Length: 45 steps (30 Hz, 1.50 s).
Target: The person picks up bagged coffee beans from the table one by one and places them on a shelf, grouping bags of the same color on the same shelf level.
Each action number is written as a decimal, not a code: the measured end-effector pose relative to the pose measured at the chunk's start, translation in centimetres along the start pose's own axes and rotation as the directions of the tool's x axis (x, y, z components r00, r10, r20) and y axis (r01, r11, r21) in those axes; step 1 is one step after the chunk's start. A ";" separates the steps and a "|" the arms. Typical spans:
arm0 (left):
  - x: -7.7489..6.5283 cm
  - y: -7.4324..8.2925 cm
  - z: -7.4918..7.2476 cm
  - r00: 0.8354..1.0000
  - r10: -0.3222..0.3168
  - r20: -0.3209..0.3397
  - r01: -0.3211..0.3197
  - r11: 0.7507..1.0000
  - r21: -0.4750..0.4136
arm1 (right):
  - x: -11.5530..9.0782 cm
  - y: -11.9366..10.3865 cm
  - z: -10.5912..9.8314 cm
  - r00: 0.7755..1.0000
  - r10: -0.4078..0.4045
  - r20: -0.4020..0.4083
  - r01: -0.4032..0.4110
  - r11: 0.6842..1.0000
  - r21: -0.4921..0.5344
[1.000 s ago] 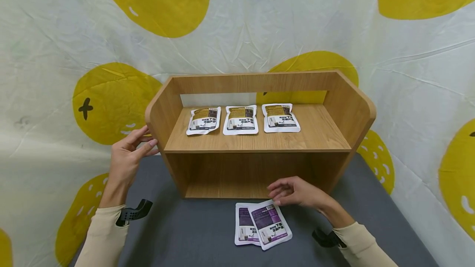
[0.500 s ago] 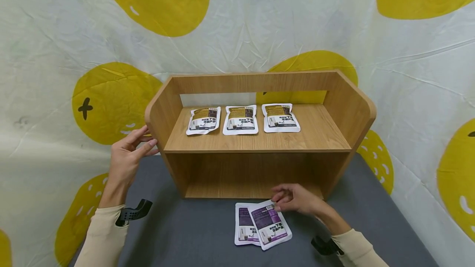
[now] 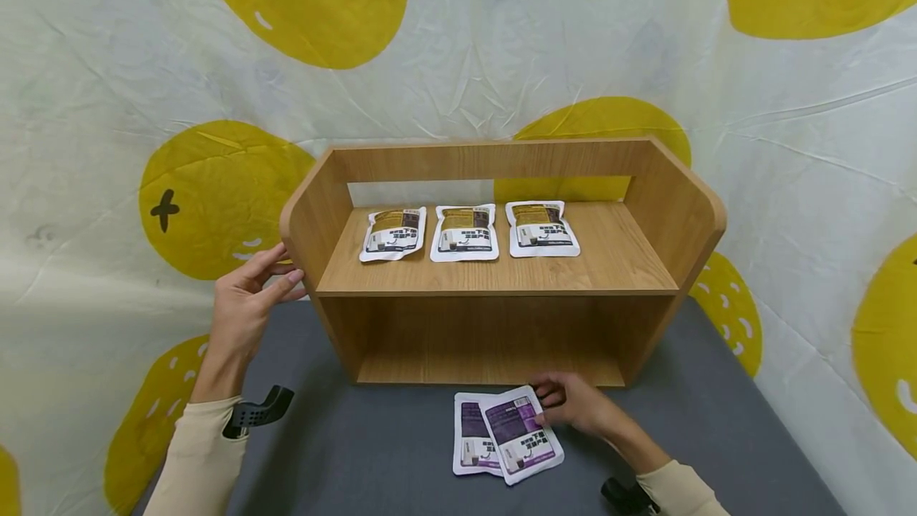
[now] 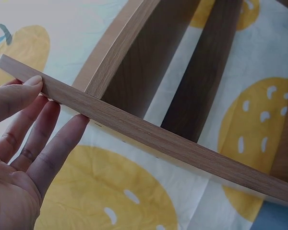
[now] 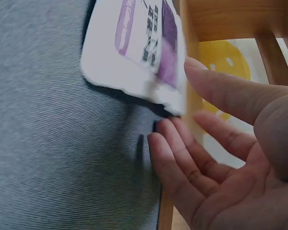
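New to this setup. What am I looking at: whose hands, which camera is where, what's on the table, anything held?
No machine here: a person works with two bare hands. The wide picture comes from a camera on the head, looking forward and down; the two close-ups come from a camera on each wrist.

A wooden shelf unit stands on the grey table. Three brown-and-white pouches lie in a row on its upper shelf. In front of it, two purple-and-white pouches lie on the table, the right one overlapping the left.

The left hand rests its fingertips on the unit's left side panel. The right hand is at the edge of the upper purple pouch, with no firm grip visible.
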State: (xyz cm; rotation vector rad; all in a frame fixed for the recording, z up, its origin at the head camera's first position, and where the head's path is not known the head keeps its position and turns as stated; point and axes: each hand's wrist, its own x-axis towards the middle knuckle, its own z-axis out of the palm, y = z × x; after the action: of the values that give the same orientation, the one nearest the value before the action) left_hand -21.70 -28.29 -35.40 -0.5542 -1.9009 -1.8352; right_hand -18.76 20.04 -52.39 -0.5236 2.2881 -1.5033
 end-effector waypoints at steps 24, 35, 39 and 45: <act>0.0 -0.2 0.1 1.000 0.008 0.001 -0.008 1.000 -0.002 | -0.3 -0.8 2.3 0.998 -0.057 0.004 0.057 0.985 -0.164; 0.0 -0.1 0.0 1.000 0.000 0.002 0.000 1.000 -0.013 | 0.1 -0.7 1.4 0.982 -0.101 0.158 0.124 0.982 -0.143; 0.1 -0.1 0.0 1.000 0.000 0.003 0.000 1.000 -0.008 | 0.1 -0.8 1.2 0.979 -0.072 0.189 0.089 0.993 -0.080; 0.1 -0.1 0.0 1.000 0.000 0.002 0.000 1.000 -0.001 | 0.1 -1.0 1.3 0.973 -0.085 0.213 0.087 0.996 0.004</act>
State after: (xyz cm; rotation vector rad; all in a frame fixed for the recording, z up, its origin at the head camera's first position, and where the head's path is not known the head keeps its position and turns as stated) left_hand -21.79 -28.29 -35.43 -0.5561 -1.9013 -1.8361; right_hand -18.13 18.64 -51.97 -0.7559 2.1289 -1.4058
